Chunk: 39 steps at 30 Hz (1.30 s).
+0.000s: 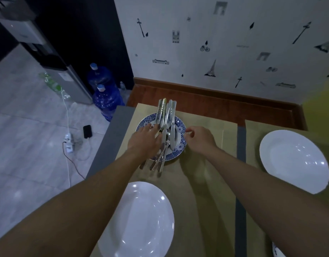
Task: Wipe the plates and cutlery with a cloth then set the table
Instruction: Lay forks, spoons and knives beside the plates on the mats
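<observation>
Blocked beneath and beyond the left hand (144, 140) by heaped cutlery (169, 115) on a patterned plate (181, 146) reaching the right hand (199, 139). Free over bare placemat (200, 182) behind the right hand, between the near white plate (141, 219) leftward and the side white plate (293, 160) rightward.

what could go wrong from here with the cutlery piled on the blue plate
1. The cutlery lies in a loose heap, with ends sticking out past the blue plate at its near and far rim. If the right hand, which pinches that rim, tilts the plate, pieces may slide off onto the table.
2. Knives lie in the heap right by the left hand; a careless grab might nick a finger.
</observation>
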Available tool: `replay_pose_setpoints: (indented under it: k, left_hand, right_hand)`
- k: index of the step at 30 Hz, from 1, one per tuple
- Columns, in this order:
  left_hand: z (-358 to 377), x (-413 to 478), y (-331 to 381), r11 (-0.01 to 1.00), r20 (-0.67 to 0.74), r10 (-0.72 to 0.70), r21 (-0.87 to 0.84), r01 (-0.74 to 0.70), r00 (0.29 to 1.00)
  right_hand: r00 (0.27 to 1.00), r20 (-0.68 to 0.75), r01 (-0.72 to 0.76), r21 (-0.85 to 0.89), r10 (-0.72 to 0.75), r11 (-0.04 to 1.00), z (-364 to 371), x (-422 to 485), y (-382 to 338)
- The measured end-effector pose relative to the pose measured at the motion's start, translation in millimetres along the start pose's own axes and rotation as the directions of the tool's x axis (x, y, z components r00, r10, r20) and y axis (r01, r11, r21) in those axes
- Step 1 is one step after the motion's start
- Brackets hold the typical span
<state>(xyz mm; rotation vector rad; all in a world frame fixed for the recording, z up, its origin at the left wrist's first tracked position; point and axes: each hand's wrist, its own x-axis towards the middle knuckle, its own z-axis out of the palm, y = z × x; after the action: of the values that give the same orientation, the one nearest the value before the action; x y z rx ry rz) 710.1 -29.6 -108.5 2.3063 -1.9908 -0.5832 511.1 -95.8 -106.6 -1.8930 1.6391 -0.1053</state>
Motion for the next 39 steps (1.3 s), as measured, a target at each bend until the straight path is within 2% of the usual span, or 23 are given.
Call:
replay_pose_setpoints:
  k: [6,11,21,27,39]
  left_hand:
    - [10.5,11.8,-17.5,0.999,0.027,0.02,0.034,-0.021,0.999]
    - [17.5,12.1,-26.2,0.992,0.043,0.053,0.112,-0.058,0.998]
    - [21.5,10.8,-31.4,0.981,0.026,0.091,0.171,-0.095,0.995]
    - [23.5,8.4,-34.4,0.962,0.052,0.118,0.242,-0.127,0.992]
    - [27.6,6.4,-41.2,0.969,0.075,0.113,0.211,-0.127,0.991]
  right_hand:
    - [0.999,0.018,0.045,-0.004,-0.045,0.999,17.3,31.1,-11.1]
    - [1.0,0.009,0.007,-0.018,-0.007,1.0,29.8,48.6,-19.5]
    - [0.996,-0.062,-0.05,0.173,0.061,0.984,42.8,62.1,-28.4]
    - [0.997,-0.006,-0.073,0.218,0.076,0.973,43.0,65.6,-30.6]
    - [0.996,0.012,-0.084,0.117,0.083,0.99,43.3,68.3,-32.1]
